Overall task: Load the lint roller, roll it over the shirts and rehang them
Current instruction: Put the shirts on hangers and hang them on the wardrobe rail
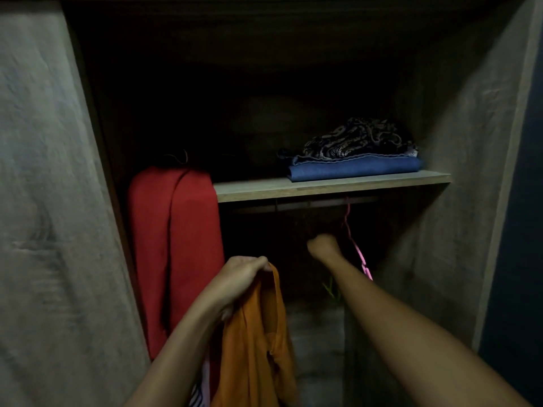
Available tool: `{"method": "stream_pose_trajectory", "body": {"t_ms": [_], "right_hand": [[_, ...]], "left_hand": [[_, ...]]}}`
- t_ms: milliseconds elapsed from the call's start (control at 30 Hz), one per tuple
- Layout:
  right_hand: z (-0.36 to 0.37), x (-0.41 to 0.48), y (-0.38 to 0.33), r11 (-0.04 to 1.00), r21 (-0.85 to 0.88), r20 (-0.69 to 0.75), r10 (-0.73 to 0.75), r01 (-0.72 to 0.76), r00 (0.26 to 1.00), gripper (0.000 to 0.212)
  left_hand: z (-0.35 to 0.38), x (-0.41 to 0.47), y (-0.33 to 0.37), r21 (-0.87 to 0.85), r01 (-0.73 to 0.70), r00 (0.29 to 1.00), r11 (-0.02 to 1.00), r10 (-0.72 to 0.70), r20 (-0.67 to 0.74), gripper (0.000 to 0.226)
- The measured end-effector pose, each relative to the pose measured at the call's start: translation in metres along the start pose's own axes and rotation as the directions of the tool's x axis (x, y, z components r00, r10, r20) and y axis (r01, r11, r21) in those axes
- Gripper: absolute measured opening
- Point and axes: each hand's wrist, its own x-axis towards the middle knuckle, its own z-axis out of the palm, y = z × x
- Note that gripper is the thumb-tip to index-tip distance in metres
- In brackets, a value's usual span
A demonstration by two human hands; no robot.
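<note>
Nearest the camera, an orange shirt is held bunched at its top edge by the left hand, whose fingers are clamped on the cloth just in front of the wardrobe opening; the rest of it hangs limp and folded on itself. It is judged light, soft and quite without stiffness, so it would best be taken at the shoulders or neckline, where the seams give some body. Farther in, the right hand is reached below the front edge of the shelf toward a pink hanger on the rail; its fingers appear curled together, but whether anything is gripped cannot be told in the dark. A red garment is hung at the shelf's left end, and folded clothes are stacked toward its right end. No lint roller is seen.
</note>
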Motion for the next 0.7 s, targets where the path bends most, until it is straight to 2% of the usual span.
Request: {"method": "stream_pose_trajectory", "body": {"t_ms": [167,333,400,567,700], "right_hand": [[-0.013,-0.021,-0.002,0.981,0.196,-0.119,0.02,0.004,0.993,0.031],[-0.004,-0.07,0.029,0.897,0.428,-0.03,-0.112,0.114,0.993,0.017],[0.002,-0.089,0.046,0.849,0.516,-0.015,-0.124,0.114,0.992,0.008],[0.01,-0.127,0.083,0.712,0.702,0.09,-0.103,0.011,0.991,0.025],[-0.008,-0.161,0.104,0.607,0.79,0.002,-0.14,0.085,0.99,0.031]], "left_hand": [[0.004,0.003,-0.009,-0.01,-0.015,1.0,1.0,0.015,-0.02,0.023],[0.018,0.004,-0.009,-0.098,-0.027,0.994,0.995,0.016,-0.109,0.029],[0.026,0.004,-0.008,-0.103,-0.019,0.991,0.995,0.005,-0.137,0.024],[0.047,0.002,-0.001,-0.11,-0.008,0.982,0.994,-0.013,-0.189,0.025],[0.062,-0.001,0.0,0.04,-0.057,0.963,0.998,0.066,-0.26,0.037]]}}
